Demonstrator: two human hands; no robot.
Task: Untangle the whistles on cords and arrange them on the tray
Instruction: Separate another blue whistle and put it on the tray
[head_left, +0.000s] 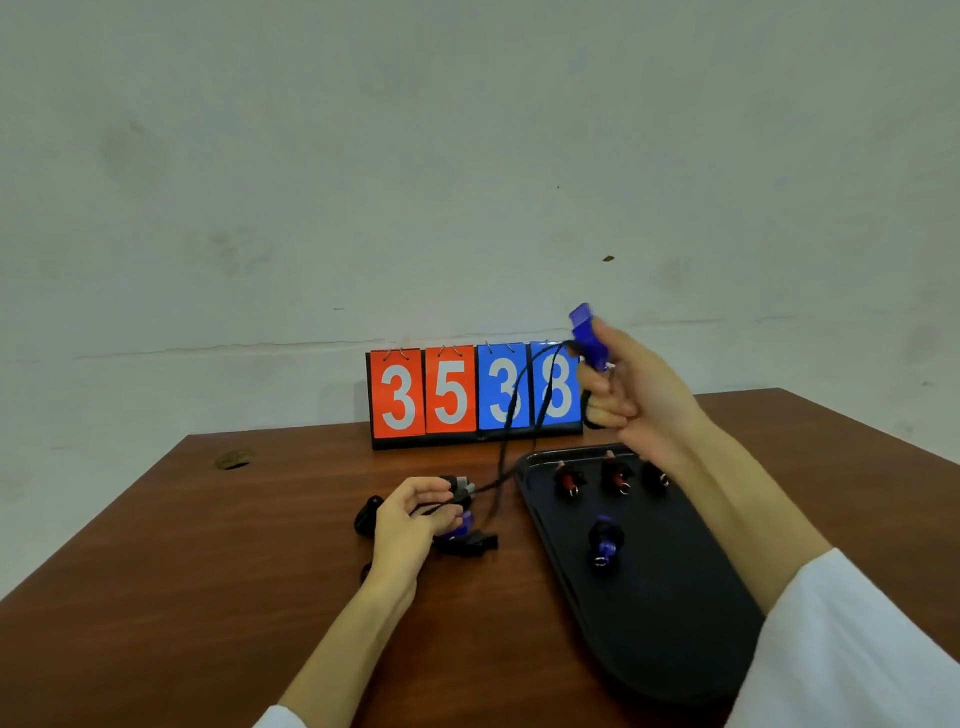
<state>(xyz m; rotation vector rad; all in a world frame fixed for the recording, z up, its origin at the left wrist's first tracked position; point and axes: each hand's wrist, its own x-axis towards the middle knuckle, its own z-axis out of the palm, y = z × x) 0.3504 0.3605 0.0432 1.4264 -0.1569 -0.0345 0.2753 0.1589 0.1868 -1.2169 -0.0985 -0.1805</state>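
Right of centre in the head view, the right hand (631, 387) is clenched around a blue whistle (587, 332), lifted clear above the surface, mouthpiece poking up past the thumb. Its black cord (511, 410) runs down and left in two strands across the scoreboard (475, 395) to the tangle (462, 519) just left of the tray. There the left hand (410, 519) pinches a grey-ended whistle (460, 488) and pins the knot of cords and remaining whistles to the wood.

These pieces look like light, hard plastic, unlikely to break. The braided cord seems soft and limp, so it should snag on itself rather than slide; taking hold of a whistle body and drawing it out slowly, with the pile held down, looks like the sound way.

On the black tray (675, 623), lower right, three whistles (615, 475) sit in a row along the far edge and a blue one (605, 538) lies nearer, each with its cord gathered beside it; much of the tray is bare.

Brown wood-grain surface (208, 597), seemingly smooth, with a round hole (232, 460) at middle left. Behind stands a plain, scuffed pale wall (415, 156).
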